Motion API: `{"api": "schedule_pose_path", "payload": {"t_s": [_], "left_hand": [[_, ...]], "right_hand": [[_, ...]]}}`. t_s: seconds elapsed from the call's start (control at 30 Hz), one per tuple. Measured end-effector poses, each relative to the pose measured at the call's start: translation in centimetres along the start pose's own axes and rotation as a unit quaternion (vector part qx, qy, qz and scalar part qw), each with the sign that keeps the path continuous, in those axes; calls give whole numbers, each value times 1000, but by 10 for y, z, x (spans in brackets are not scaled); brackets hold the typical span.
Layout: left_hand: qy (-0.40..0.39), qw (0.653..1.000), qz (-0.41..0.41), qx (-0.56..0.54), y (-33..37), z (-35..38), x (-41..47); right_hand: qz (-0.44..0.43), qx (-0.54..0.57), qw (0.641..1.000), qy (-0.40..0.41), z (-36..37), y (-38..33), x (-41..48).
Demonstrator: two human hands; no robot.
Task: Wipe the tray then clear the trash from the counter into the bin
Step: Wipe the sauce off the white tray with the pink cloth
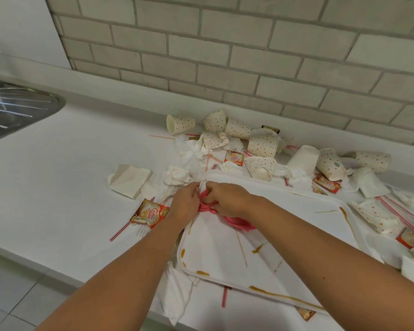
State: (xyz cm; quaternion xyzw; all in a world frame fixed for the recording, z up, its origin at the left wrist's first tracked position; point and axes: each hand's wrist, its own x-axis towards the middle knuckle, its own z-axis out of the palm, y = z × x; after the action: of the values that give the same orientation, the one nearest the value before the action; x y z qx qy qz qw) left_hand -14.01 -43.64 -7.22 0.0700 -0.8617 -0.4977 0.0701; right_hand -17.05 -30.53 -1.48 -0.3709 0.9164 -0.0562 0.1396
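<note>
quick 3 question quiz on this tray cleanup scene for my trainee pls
1. True or false: the white tray already looks wiped clean.
2. What do the left hand and right hand hold together? A. a pink cloth B. a sponge C. a brush
3. Fill in: the Coffee mate sachet nearest the hands lies on the tray's ____ side.

Key: 1 false, brown streaks remain on it. 2 A. 3 left.
</note>
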Motion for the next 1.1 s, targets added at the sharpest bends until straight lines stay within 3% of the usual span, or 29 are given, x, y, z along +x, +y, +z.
{"api": "schedule_pose_path", "payload": {"t_s": [0.23,0.43,0.63,0.8,0.87,0.93,1.0,1.1], "left_hand": [[0,1000,6,15,1,0,0],[-2,1000,2,11,1,0,1],[-1,1000,2,-12,0,-1,-1],[0,999,9,36,3,0,2],[-5,999,22,47,2,0,2],[-6,998,29,47,1,0,2],[-1,998,32,50,-1,1,2],[8,998,26,53,-2,3,4]], "right_hand": [[-73,-4,995,-70,-8,-1,-31],[35,17,999,-7,-3,7,-14],[-77,-39,996,2,1,-24,-29],[-147,-53,986,-49,6,-28,-47],[-125,-42,990,-51,3,-16,-50],[-39,-5,999,-17,-1,8,-48],[42,-27,998,26,-4,30,-44],[85,-60,994,42,4,31,-39]]}}
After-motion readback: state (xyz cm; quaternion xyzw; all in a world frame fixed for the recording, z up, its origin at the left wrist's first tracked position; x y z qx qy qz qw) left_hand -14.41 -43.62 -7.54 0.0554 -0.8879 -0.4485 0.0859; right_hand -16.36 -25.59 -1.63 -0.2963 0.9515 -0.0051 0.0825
